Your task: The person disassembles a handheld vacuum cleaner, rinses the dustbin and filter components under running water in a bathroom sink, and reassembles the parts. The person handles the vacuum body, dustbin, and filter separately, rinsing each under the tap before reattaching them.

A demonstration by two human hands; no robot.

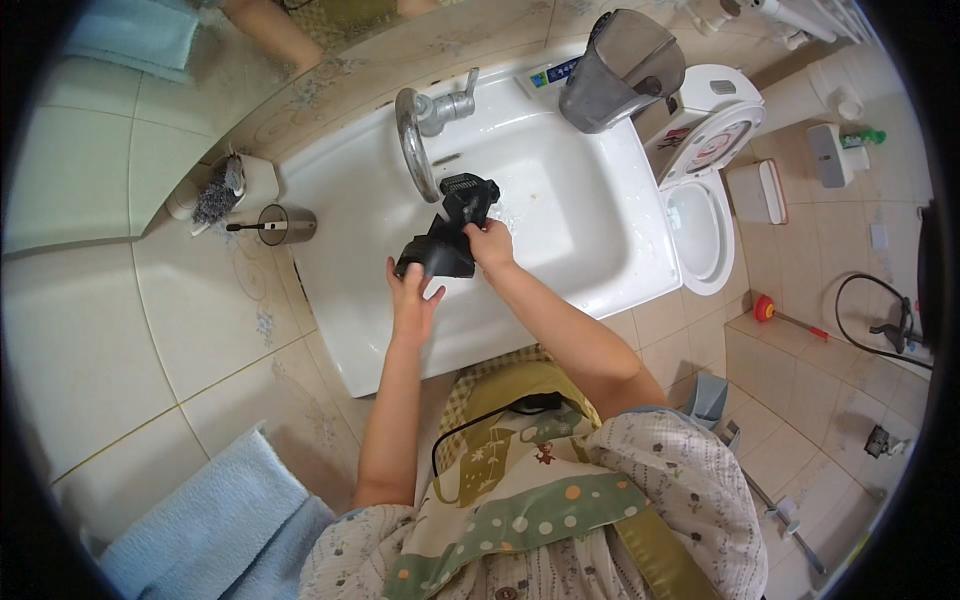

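Observation:
Over the white sink [350, 310], below the spout of the chrome faucet [432, 115], I hold a black plastic part [450, 235]. It has an angular body and a ribbed or slotted piece at its far end; its exact kind is unclear. My left hand [411, 305] grips its near left end, with some fingers hidden behind it and others spread. My right hand [491, 247] is closed on its right side, the thumb lying over the part. Wet spots glisten in the basin just right of the part.
A translucent grey plastic container [598, 88] stands on the sink's far right corner, beside a toothpaste tube [556, 73]. Left of the sink are a wall-mounted cup [288, 224] and a grey brush [216, 197]. A toilet [703, 235] adjoins the right side; a blue towel [215, 510] hangs near left.

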